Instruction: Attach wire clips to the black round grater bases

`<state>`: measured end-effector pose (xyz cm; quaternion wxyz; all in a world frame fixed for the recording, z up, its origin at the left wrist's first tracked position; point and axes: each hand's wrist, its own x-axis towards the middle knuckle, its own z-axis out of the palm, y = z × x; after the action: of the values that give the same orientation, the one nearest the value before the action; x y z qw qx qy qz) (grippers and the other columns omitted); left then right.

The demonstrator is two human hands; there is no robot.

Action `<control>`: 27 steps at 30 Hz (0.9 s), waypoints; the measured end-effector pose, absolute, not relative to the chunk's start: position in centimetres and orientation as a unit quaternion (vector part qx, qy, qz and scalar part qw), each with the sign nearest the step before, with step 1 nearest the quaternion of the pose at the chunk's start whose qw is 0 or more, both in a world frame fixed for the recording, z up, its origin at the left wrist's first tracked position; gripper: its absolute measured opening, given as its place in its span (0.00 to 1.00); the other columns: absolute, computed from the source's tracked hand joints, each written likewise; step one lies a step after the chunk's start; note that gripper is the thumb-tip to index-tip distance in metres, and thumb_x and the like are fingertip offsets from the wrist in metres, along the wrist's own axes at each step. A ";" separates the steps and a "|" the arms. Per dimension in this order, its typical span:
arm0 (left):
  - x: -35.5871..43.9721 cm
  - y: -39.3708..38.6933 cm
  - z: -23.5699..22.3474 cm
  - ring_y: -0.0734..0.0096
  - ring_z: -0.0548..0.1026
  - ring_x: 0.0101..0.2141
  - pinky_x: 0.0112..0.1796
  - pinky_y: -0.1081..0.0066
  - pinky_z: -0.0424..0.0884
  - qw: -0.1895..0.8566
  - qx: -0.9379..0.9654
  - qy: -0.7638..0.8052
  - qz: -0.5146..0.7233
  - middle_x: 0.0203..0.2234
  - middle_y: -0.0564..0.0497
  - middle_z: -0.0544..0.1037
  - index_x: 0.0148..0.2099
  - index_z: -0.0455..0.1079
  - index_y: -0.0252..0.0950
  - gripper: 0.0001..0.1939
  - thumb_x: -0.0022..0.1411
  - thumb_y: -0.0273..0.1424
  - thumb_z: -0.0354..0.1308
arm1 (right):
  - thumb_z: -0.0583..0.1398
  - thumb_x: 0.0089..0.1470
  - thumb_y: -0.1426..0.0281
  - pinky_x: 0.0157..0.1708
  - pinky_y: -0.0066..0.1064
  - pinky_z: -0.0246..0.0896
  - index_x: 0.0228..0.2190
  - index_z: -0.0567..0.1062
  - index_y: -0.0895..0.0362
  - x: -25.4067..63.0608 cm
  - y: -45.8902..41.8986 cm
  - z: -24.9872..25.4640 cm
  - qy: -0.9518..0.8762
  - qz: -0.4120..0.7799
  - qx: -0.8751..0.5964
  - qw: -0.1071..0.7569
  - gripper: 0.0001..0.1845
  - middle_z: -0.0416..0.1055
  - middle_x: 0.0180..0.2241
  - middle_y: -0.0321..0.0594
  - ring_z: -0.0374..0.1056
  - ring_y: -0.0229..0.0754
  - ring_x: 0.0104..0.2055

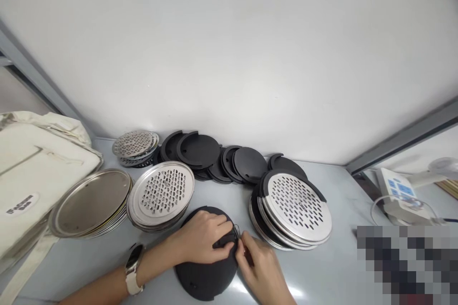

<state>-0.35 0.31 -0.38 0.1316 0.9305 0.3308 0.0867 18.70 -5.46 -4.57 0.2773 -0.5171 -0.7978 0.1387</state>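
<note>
First to the lettering: a pale oval label sits on the cream bag at far left, dark slanted print across it, too soft to read with confidence. Over on the right, a white device shows blue panels, any wording too small to make out.

And here's the black disc, flat on the grey table at front centre, matte, round, a small hole near its lower edge. The left hand lies across it from the left, palm down, a watch on the wrist; thumb and forefinger stand apart around a dark part near the rim (whether they grip it, I cannot tell).

The right hand comes in from the lower right, thumb and forefinger close together at the disc's right edge, just beside a thin wiry loop; whether they pinch it, I cannot tell. Close by on the right stands a stack of slotted metal plates.
</note>
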 end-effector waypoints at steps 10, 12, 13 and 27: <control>-0.5 0.5 -0.2 0.69 0.72 0.29 0.27 0.70 0.60 0.124 0.946 0.286 0.088 0.31 0.55 0.72 0.52 0.63 0.43 0.13 0.65 0.33 0.51 | 0.48 0.60 0.73 0.22 0.27 0.48 0.27 0.57 0.54 18.7 -5.6 -4.4 -0.803 0.163 -0.512 0.258 0.10 0.62 0.20 0.31 0.61 0.36 0.19; -0.5 0.5 -0.2 0.69 0.72 0.29 0.27 0.69 0.59 0.121 0.947 0.285 0.087 0.31 0.55 0.71 0.50 0.64 0.43 0.11 0.66 0.34 0.50 | 0.48 0.60 0.74 0.22 0.27 0.48 0.26 0.57 0.54 18.7 -5.6 -4.4 -0.803 0.162 -0.510 0.260 0.10 0.62 0.19 0.31 0.61 0.36 0.19; -0.5 0.4 -0.2 0.69 0.71 0.29 0.27 0.69 0.59 0.121 0.947 0.286 0.086 0.30 0.55 0.71 0.49 0.64 0.43 0.10 0.66 0.34 0.50 | 0.48 0.60 0.74 0.22 0.27 0.48 0.26 0.57 0.54 18.7 -5.6 -4.3 -0.804 0.162 -0.509 0.261 0.10 0.62 0.19 0.31 0.61 0.35 0.19; -0.3 0.5 -0.4 0.65 0.74 0.33 0.30 0.69 0.63 0.145 0.938 0.305 0.078 0.33 0.53 0.74 0.51 0.61 0.38 0.14 0.63 0.34 0.53 | 0.51 0.61 0.71 0.20 0.25 0.49 0.25 0.57 0.53 18.7 -5.5 -4.9 -0.771 0.131 -0.537 0.315 0.12 0.60 0.17 0.29 0.60 0.34 0.18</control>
<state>-0.33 0.47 -0.40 0.1454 0.9378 0.3054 0.0783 18.69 -5.52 -4.94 0.3152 -0.5370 -0.7714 0.1308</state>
